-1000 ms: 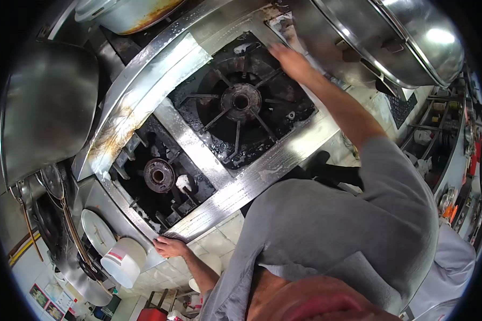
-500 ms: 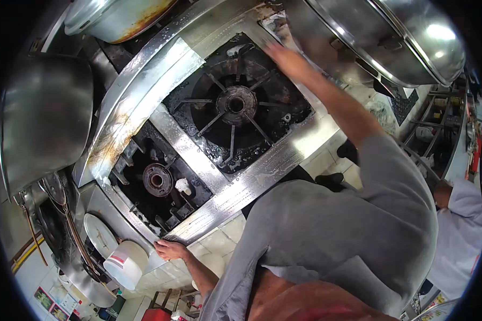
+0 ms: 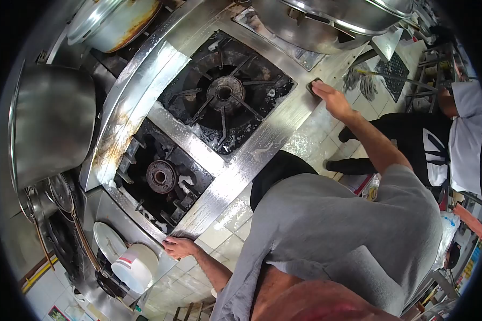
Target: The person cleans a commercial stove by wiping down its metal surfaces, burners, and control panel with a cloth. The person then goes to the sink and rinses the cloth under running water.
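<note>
Leftmost, a large brushed-steel vessel (image 3: 59,123) stands tipped on its side, and below it a white plastic tub (image 3: 136,267) sits beside an off-white oval lid (image 3: 110,241). Just right of the tub, the left hand (image 3: 180,249) rests on the near left corner of the steel stove top (image 3: 227,184), its forearm slanting up from the bottom of the view, fingers bent at the edge; whether they grip anything cannot be told. Above that hand lies the smaller burner with a round rusty-brown head (image 3: 162,176), white foam beside it. Further right is the larger burner with dark iron spokes (image 3: 225,93), wet and foamy around its edges.

At the right end of the stove's front rim, the right arm reaches out and up to the left from the shoulder, elbow slightly bent. The right hand (image 3: 334,101) is closed on a small dark pad (image 3: 314,87), pressing it on the steel. The pad's visible part is longest nearly up and down the view, leaning a little right at the top; the fingers hide the rest. Beyond are a grey string mop (image 3: 367,85) and another person in a white top (image 3: 466,144).
</note>
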A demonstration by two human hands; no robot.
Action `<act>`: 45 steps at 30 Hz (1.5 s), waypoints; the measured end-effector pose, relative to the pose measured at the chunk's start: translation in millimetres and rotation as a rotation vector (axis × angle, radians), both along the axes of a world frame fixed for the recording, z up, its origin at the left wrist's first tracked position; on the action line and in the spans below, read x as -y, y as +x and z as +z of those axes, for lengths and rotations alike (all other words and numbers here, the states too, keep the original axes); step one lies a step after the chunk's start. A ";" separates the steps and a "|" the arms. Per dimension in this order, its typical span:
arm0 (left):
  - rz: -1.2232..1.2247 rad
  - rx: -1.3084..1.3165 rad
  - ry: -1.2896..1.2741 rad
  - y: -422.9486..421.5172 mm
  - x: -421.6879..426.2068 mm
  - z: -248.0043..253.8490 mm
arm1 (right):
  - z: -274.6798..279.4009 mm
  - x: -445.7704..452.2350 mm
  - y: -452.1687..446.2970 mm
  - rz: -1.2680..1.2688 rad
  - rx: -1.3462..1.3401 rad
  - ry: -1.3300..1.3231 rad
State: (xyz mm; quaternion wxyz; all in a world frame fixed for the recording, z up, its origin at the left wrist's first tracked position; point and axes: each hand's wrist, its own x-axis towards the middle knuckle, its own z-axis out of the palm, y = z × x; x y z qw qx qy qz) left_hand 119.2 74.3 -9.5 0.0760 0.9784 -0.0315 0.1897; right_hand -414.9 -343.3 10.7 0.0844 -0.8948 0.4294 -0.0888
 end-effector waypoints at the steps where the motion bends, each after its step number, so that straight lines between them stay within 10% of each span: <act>1: -0.014 0.006 -0.030 0.0 0.7 -1.7 | 4.3 6.1 3.1 0.006 -0.003 -0.001; 3: -0.023 0.023 -0.060 -2.7 1.4 -2.3 | 8.9 41.6 27.4 0.230 -0.003 -0.113; 4: -0.012 0.042 -0.064 -3.4 3.0 -4.8 | 24.5 65.9 80.1 -0.046 0.034 0.175; 7: -0.022 0.068 0.002 -2.6 2.4 -9.5 | -35.1 192.4 174.9 0.173 0.214 -0.313; 11: -0.003 0.047 0.009 -6.5 6.1 -3.7 | -21.4 219.2 226.3 -0.094 -0.013 -0.070; 18: 0.008 0.086 -0.001 -34.3 30.0 -18.0 | 1.3 15.5 -6.1 0.162 0.076 -0.124; 20: 0.005 0.069 0.000 -42.4 40.4 -18.9 | 1.0 55.0 -80.8 0.169 -0.398 -0.270; 23: 0.024 0.037 0.008 -53.1 45.9 -13.4 | 9.1 148.5 -169.9 -0.301 -0.286 -0.071; 27: 0.026 0.023 0.002 -37.2 45.0 -24.2 | -29.3 136.6 -144.6 -0.474 -0.260 -0.187; 32: 0.015 -0.028 -0.037 -54.5 60.0 -12.4 | -27.5 84.1 -134.4 -0.016 -0.401 -0.341; 36: 0.057 -0.082 -0.087 -70.3 65.8 -5.4 | -8.9 205.1 -213.5 -0.393 -0.216 -0.199; 43: 0.030 0.006 -0.031 -43.8 47.5 -25.7 | -39.2 100.6 -152.9 -0.102 -0.233 -0.272; 45: -0.041 0.045 0.036 -26.6 36.3 -39.4 | -23.4 154.5 -191.4 -0.390 -0.119 -0.218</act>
